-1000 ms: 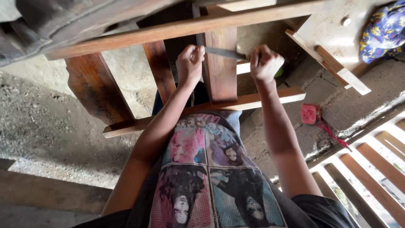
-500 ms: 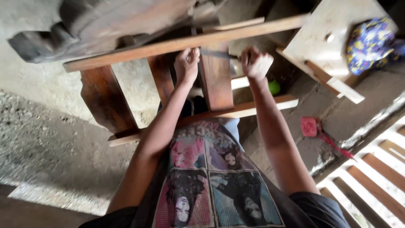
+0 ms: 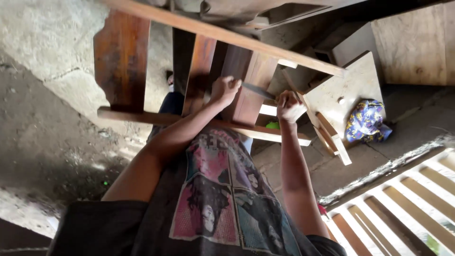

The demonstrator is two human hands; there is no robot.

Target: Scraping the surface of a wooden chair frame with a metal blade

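Observation:
A flat metal blade lies across a dark brown wooden slat of a wooden frame. My left hand is closed on the blade's left end, and my right hand is closed on its right end. The slat stands between two pale rails, the upper rail and the lower rail. More dark slats of the same frame stand to the left. My printed grey shirt fills the lower middle of the view.
A pale plywood stool lies tipped to the right of the frame, with a blue patterned cloth beside it. A small green object sits behind the lower rail. Wooden railing slats run along the lower right. The floor is rough concrete.
The view has swung and tilted, so the frame now sits higher and slanted. Both hands keep hold of the blade on the slat. The red object on the floor is out of sight.

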